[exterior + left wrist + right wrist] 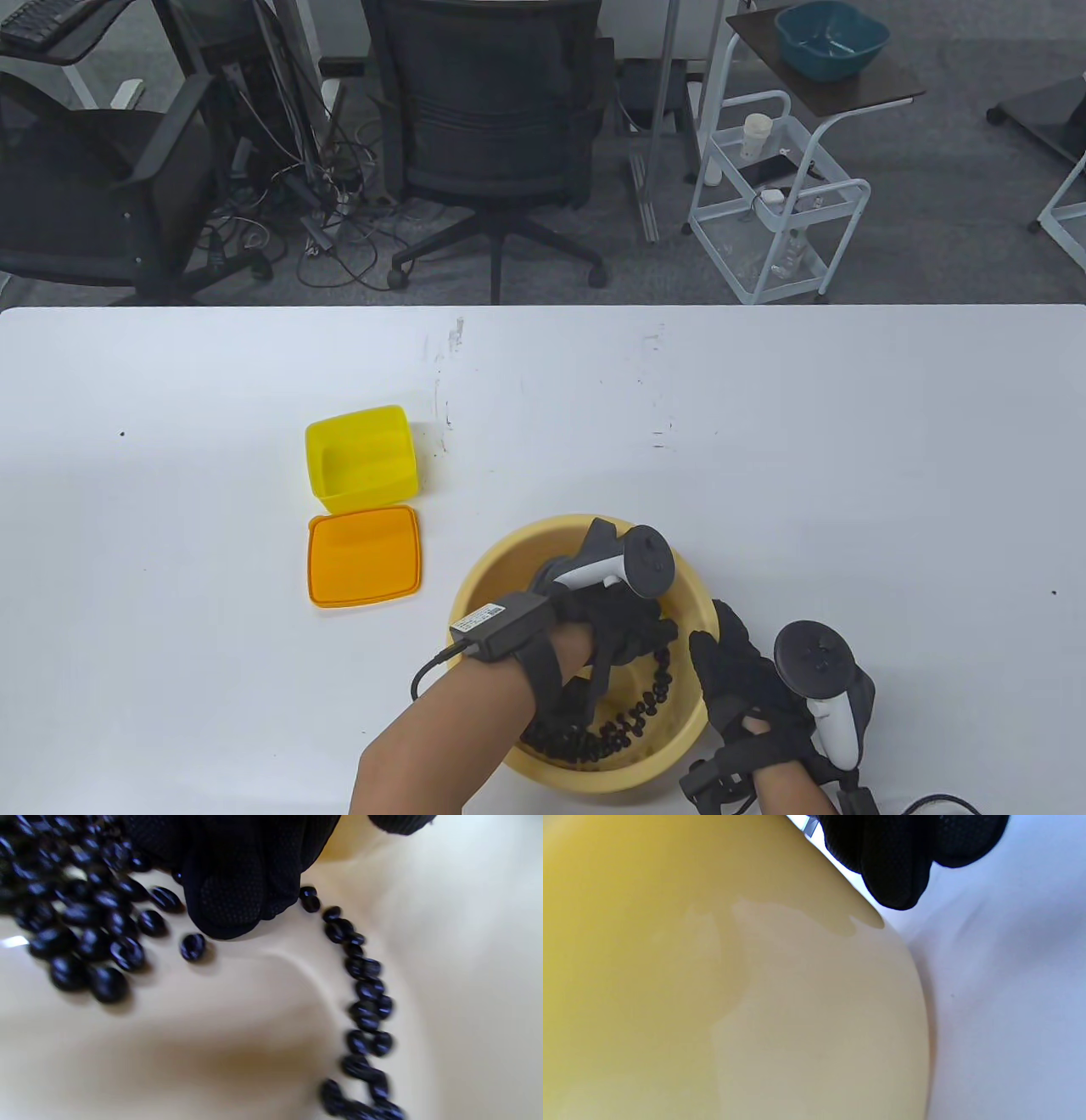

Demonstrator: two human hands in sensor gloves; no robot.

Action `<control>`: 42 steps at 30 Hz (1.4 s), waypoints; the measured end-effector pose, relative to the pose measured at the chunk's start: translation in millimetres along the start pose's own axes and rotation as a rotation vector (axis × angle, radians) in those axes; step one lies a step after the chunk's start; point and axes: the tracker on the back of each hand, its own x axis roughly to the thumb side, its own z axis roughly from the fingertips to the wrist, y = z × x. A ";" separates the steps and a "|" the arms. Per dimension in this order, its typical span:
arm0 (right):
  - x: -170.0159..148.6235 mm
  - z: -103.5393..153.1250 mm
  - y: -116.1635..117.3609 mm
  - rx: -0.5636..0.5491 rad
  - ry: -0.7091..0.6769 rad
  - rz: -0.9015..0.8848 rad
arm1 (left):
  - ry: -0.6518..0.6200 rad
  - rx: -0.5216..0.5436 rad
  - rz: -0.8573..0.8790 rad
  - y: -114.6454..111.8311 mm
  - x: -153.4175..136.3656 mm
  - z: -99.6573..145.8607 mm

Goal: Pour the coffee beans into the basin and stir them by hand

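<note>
A yellow basin (479, 586) stands near the table's front edge. Dark coffee beans (594, 739) lie along its floor and near wall. My left hand (628, 632) reaches down into the basin. In the left wrist view its gloved fingertips (229, 899) touch the basin floor (212, 1052), with a pile of beans on their left and a curved line of beans (365, 1014) on their right. My right hand (730, 671) holds the basin at its right rim. In the right wrist view its fingers (895, 870) lie on the outer wall (712, 984).
An empty yellow box (361, 458) stands left of the basin, and its orange lid (365, 556) lies flat just in front of it. Beyond the table's far edge are office chairs (484, 119) and a white cart (780, 195).
</note>
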 end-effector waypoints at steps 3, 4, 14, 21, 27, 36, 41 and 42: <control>0.0 0.0 0.0 0.000 0.000 0.000 | 0.055 0.037 -0.138 2.7 1.2 2.7; 0.0 0.0 0.0 0.000 0.000 0.000 | 0.062 0.034 -0.188 2.6 2.5 3.5; 0.0 0.1 -0.2 0.004 0.000 0.000 | 0.407 -0.353 -0.664 -15.9 -3.4 1.7; -0.1 0.1 -0.3 0.005 0.002 0.000 | 0.256 -0.587 -0.235 -31.6 -9.2 -1.7; -0.3 0.0 -0.2 0.005 0.002 -0.001 | 0.042 -0.635 0.157 -40.5 -3.7 -8.9; -0.5 -0.3 -0.2 0.006 0.002 -0.001 | -0.119 -0.413 0.359 -26.9 1.3 -13.2; -0.5 -0.3 -0.3 0.007 0.002 -0.002 | -0.098 -0.259 0.338 -15.9 0.2 -8.6; -0.6 -0.3 -0.3 0.007 0.002 -0.002 | -0.093 -0.233 0.325 -14.6 0.2 -7.6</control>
